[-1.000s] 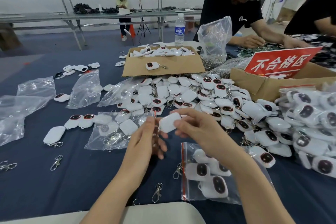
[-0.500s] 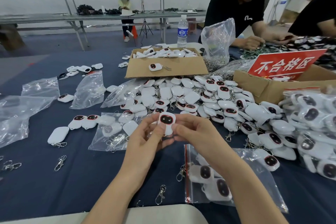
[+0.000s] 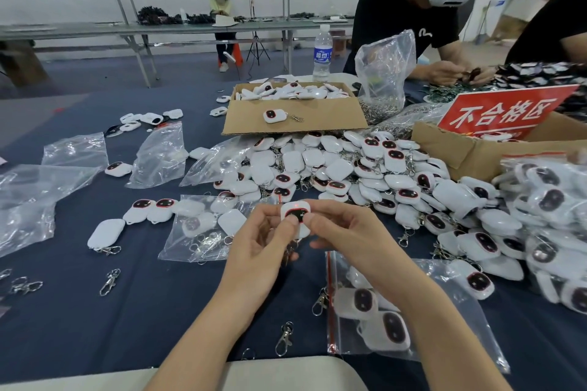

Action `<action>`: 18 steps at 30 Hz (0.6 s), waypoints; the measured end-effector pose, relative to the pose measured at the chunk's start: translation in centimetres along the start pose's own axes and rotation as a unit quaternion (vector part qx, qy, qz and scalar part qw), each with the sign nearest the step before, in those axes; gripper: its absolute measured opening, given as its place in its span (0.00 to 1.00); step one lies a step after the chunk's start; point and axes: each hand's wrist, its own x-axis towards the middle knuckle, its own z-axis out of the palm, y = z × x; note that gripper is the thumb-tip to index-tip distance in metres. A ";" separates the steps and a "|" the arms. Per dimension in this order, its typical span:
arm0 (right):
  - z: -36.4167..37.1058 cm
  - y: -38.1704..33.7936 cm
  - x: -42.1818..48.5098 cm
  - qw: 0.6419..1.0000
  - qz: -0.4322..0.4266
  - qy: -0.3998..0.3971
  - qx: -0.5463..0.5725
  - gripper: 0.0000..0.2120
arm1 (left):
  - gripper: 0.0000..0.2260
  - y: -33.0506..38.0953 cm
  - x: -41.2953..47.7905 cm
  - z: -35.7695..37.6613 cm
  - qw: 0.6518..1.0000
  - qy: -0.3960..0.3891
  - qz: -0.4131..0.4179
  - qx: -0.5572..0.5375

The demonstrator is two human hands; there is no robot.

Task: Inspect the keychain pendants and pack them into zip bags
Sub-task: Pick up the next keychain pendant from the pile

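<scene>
Inspecting continues: left hand (image 3: 260, 241) and right hand (image 3: 343, 232) pinch one pendant (image 3: 295, 214); zip bag (image 3: 381, 311) partly filled, large pile (image 3: 349, 168) unpacked.

Left hand (image 3: 257, 244) and right hand (image 3: 344, 232) meet, curled fingers (image 3: 324, 211) pinching one pendant (image 3: 296, 215).

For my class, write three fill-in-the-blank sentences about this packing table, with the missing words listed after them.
1. The left hand and the right hand together hold one white ____.
2. The zip bag beneath the right forearm has a ____ seal strip along its edge.
3. Behind the cardboard box stands a water ____.
Missing words: pendant; red; bottle.
</scene>
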 end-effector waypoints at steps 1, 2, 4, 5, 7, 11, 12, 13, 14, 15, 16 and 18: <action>0.0 0.0 0.0 1.000 -0.002 0.006 0.006 0.12 | 0.04 0.1 0.0 0.0 1.000 -0.003 0.000 -0.003; 0.1 -0.1 0.0 1.000 -0.004 0.014 0.008 0.10 | 0.04 0.2 -0.1 0.1 1.000 -0.006 -0.001 -0.007; 0.2 0.0 0.1 0.999 -0.011 0.033 0.001 0.09 | 0.06 0.3 -0.2 0.2 1.000 -0.011 -0.003 -0.015; 0.3 0.0 0.1 0.999 -0.015 0.043 -0.006 0.08 | 0.07 0.3 -0.2 0.2 1.000 -0.012 -0.001 -0.017; 0.4 0.1 0.2 0.998 -0.021 0.057 -0.022 0.08 | 0.07 0.4 -0.3 0.3 1.000 -0.014 0.005 -0.020; 0.6 0.3 0.4 0.997 -0.026 0.067 -0.025 0.08 | 0.11 0.6 -0.5 0.4 0.999 -0.031 0.026 0.006; 0.5 0.4 0.4 0.997 -0.025 0.067 -0.024 0.07 | 0.12 0.6 -0.5 0.4 0.999 -0.034 0.026 0.009; 0.5 0.4 0.4 0.997 -0.025 0.065 -0.023 0.07 | 0.13 0.5 -0.5 0.4 0.999 -0.033 0.023 0.007; 0.4 0.5 0.4 0.998 -0.025 0.063 -0.020 0.07 | 0.13 0.5 -0.5 0.5 0.999 -0.029 0.020 0.003; 0.3 0.6 0.4 0.998 -0.026 0.061 -0.016 0.07 | 0.12 0.4 -0.5 0.5 1.000 -0.025 0.018 -0.001; 0.3 0.6 0.4 0.998 -0.028 0.061 -0.009 0.08 | 0.12 0.2 -0.4 0.5 1.000 -0.022 0.017 -0.002; 0.3 0.5 0.4 0.998 -0.033 0.061 0.003 0.09 | 0.12 0.1 -0.4 0.4 1.000 -0.019 0.019 0.002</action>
